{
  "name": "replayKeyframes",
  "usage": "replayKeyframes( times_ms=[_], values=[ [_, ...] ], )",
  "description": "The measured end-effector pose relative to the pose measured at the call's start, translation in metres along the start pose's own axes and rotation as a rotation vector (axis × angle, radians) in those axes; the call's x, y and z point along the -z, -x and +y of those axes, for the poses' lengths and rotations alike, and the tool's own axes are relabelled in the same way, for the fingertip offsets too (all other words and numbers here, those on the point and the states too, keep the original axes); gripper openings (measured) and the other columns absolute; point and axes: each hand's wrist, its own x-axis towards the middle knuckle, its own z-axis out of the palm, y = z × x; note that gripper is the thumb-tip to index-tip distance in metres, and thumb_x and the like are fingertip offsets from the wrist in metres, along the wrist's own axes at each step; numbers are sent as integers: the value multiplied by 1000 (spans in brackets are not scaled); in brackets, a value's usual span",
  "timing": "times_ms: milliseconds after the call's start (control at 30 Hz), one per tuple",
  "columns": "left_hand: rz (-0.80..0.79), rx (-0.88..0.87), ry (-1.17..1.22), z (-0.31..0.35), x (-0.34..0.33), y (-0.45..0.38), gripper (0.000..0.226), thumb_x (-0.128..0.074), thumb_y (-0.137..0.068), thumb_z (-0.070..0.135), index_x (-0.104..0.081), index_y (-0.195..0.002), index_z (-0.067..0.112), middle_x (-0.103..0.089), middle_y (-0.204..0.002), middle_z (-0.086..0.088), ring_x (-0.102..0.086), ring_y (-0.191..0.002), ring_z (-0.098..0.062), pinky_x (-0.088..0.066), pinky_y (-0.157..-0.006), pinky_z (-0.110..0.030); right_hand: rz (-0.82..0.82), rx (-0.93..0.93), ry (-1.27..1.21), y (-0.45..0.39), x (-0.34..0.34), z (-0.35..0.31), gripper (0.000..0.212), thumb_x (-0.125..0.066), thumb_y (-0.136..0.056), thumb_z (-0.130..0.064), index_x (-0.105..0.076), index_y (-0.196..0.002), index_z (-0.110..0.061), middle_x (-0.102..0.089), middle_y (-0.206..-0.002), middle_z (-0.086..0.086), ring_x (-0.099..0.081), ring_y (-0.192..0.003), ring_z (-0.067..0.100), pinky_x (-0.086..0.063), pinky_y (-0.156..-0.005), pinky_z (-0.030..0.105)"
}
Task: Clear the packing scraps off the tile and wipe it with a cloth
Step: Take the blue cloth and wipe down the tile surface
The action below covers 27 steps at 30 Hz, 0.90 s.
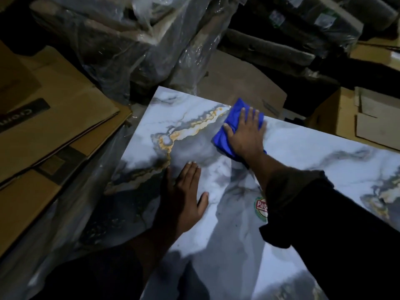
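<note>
A large marble-patterned tile (216, 245) fills the lower middle of the view, white and grey with dark veins and a gold-orange streak (194, 126) running just left of the right hand. The tile lies flat under both hands, its far corner pointing away from the person.

Flattened cardboard boxes (54, 126) are stacked well to the left of the left hand, beyond the tile's left edge. Crumpled clear plastic wrapping (129, 50) covers dark bundles beyond the tile's far corner, well ahead of both hands. More open cardboard boxes (368, 118) sit to the right of the right hand, past the tile's far edge.

A dark sleeve (324, 213) covers the right forearm, which reaches across the tile. A round red and green sticker (260, 210) sits on the tile between the two arms, partly hidden by that sleeve.

A blue cloth (229, 131) lies bunched on the tile near its far edge, directly beneath the right hand (246, 135). That hand presses down on the cloth with fingers straight and spread, not clenched around it.

The left hand (184, 198) rests flat on the bare tile, nearer the person, fingers extended and thumb apart, grasping nothing.
</note>
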Motion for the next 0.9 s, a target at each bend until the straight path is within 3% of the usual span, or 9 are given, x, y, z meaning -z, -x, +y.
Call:
replayKeyframes(
  times_ms=[100,200,400,533,633,767,900],
  values=[
    [34,-7,-7,0,2,2,69,-47,-94,48,-43,-152,10,-40,-160,-7,-31,-152,-21,-19,-118,-63,-67,313,71,1,3,1,84,-25,-98,-72,-10,-163,-21,-3,-171,7,2,-158,25,0,-125,53],
    [135,-50,-17,1,4,7,61,-46,-99,37,-43,-151,6,-42,-158,-11,-35,-150,-25,-25,-116,-63,-70,552,70,40,0,0,82,-25,-96,-72,-14,-163,-26,-7,-171,4,-1,-158,23,-9,-125,54],
    [129,-36,3,4,12,7,53,-28,-106,32,-45,-151,8,-43,-158,-12,-41,-147,-25,-30,-117,-60,-10,650,14,168,-15,-2,78,-39,-97,-66,-25,-161,-23,-16,-169,3,-6,-158,21,-13,-125,52],
    [92,-105,19,5,14,15,54,-25,-109,37,-49,-148,8,-48,-154,-11,-43,-145,-25,-34,-117,-55,21,494,-25,273,-25,-8,80,-39,-98,-68,-25,-161,-20,-13,-170,2,-1,-158,18,-10,-126,51],
    [-8,-212,112,9,17,23,63,-27,-106,50,-46,-149,8,-48,-154,-11,-40,-147,-25,-27,-121,-56,21,289,-16,347,-30,-12,79,-34,-99,-68,-20,-162,-23,-7,-171,1,3,-158,19,-10,-125,54],
    [-129,-334,110,26,19,51,74,-23,-103,60,-45,-151,8,-41,-159,-11,-33,-151,-22,-19,-124,-56,61,-133,2,426,-35,-23,79,-36,-98,-65,-20,-162,-22,-11,-170,5,-2,-158,23,-12,-124,54],
    [-174,-409,75,37,23,75,73,-26,-103,59,-44,-152,8,-40,-160,-11,-33,-151,-22,-20,-124,-56,72,-631,-24,447,-31,-34,89,-30,-91,-66,-32,-157,-7,-28,-164,16,-20,-155,32,-23,-120,60]
  ],
)
